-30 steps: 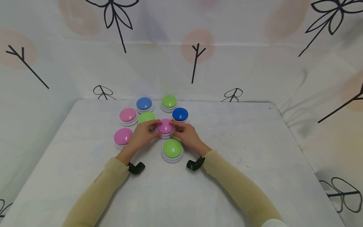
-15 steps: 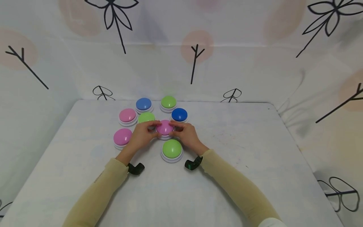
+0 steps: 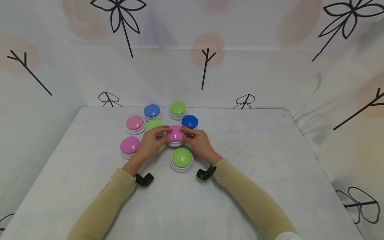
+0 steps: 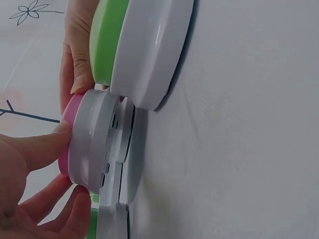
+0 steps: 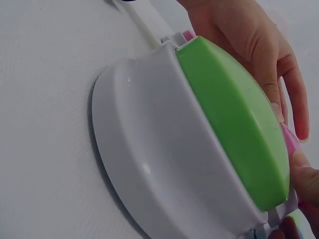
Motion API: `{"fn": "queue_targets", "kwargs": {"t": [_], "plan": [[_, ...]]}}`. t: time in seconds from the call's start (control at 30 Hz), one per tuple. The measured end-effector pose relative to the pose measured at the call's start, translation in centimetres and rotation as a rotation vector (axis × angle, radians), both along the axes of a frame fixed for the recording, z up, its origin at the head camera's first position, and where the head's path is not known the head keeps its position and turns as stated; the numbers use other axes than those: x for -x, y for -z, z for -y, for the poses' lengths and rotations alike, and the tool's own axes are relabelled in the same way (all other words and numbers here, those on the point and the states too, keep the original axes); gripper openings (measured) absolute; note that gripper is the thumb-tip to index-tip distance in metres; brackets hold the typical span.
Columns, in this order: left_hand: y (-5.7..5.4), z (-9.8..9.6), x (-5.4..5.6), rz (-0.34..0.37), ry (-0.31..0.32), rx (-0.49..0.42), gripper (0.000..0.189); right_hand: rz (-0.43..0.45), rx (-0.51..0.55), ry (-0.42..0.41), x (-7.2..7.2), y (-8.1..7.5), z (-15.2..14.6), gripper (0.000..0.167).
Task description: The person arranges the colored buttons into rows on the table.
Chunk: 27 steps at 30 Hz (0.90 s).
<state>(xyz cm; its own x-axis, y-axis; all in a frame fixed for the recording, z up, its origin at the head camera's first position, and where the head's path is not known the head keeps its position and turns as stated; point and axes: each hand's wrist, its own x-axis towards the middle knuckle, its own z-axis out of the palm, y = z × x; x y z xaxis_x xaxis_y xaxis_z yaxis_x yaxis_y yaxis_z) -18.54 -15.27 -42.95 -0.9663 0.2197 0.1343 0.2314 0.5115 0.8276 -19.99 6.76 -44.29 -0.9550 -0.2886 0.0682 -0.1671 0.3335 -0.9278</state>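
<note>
A pink push button [image 3: 175, 133] with a white base is held between both hands. My left hand [image 3: 152, 141] grips its left side, and my right hand [image 3: 198, 141] grips its right side. In the left wrist view this pink button [image 4: 89, 144] stands off the table, its slotted underside facing the white bases beyond. The left thumb [image 4: 50, 147] lies against the pink dome, with fingers below the base. Nearer to me sits a green push button [image 3: 182, 158]; it blocks much of the right wrist view, where the right hand [image 5: 306, 184] shows only partly.
Around the hands on the white table [image 3: 255, 150] stand a dark blue button [image 3: 189, 121], a lighter blue one [image 3: 152, 110], a far green button [image 3: 178, 108], a half-covered green button [image 3: 154, 124] and two pink buttons, one a paler pink button [image 3: 135, 122], the other a magenta button [image 3: 130, 145].
The held pink button has risen slightly and shifted a little to the right, with both hands still around it. The other buttons have kept their places.
</note>
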Motion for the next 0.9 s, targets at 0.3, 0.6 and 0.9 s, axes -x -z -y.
{"fn": "queue_targets", "kwargs": {"t": [0.3,0.6,0.9], "plan": [[0.0,-0.7,-0.3,0.035,0.012,-0.096,0.04,0.03,0.061,0.006,-0.5,-0.6,-1.0,0.043],[0.5,-1.6,-0.8,-0.001,0.214,-0.139,0.058,0.019,0.065,0.013,-1.1,-0.9,-3.1,0.045],[0.5,-2.9,-1.9,0.025,0.449,0.065,0.083,0.046,0.018,0.044,-2.2,-0.8,-5.8,0.043]]}}
